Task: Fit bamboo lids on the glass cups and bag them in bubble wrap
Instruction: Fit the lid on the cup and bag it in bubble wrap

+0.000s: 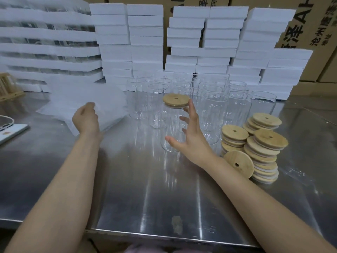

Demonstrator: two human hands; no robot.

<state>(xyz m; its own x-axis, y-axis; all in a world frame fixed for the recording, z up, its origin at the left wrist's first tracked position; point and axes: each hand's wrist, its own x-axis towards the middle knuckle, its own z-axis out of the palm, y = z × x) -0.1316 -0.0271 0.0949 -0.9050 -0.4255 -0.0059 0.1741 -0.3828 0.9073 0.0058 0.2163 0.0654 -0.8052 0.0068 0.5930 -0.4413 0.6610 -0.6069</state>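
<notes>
Steel table: lidded cup stands upright just left of my spread right hand; left hand grips bubble-wrap bags.

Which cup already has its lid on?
The front glass cup at the right hand, topped by a bamboo lid; the cups behind it stand uncovered.

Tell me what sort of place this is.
Probably a warehouse packing station: stacked white foam boxes and printed cardboard cartons behind, and a steel table holding rows of glass cups and piles of bamboo lids.
</notes>
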